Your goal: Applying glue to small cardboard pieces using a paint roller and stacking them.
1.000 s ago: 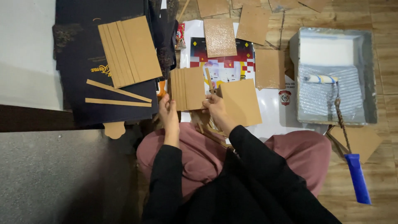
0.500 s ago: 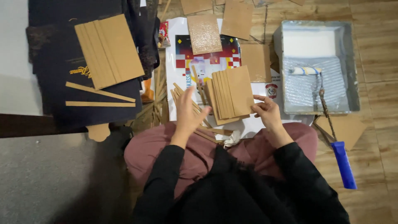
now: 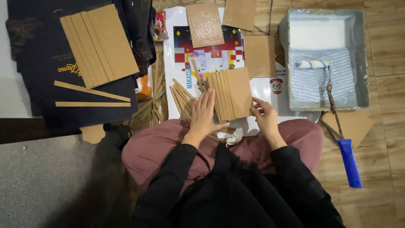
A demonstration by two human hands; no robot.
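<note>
Left hand [image 3: 203, 115]: we see it open and flat, touching the brown card stack [image 3: 232, 93].
Right hand [image 3: 265, 116]: fingers curled, gripping the stack's right edge.

Home craft setup on the floor, not a fitted workshop. Person sits cross-legged on wood-plank flooring [image 3: 388, 97], work spread around the knees. Grey carpet [image 3: 46, 181] covers the floor to one side. Brown cardboard sheets [image 3: 99, 44] and narrow cardboard strips [image 3: 90, 90] lie in loose stacks on dark flattened boxes [image 3: 38, 84]. A printed poster [image 3: 211, 50] serves as a ground cover. A grey paint tray [image 3: 325, 59] holds white liquid and a small roller with blue handle [image 3: 349, 162]. No table or shelving in view.
</note>
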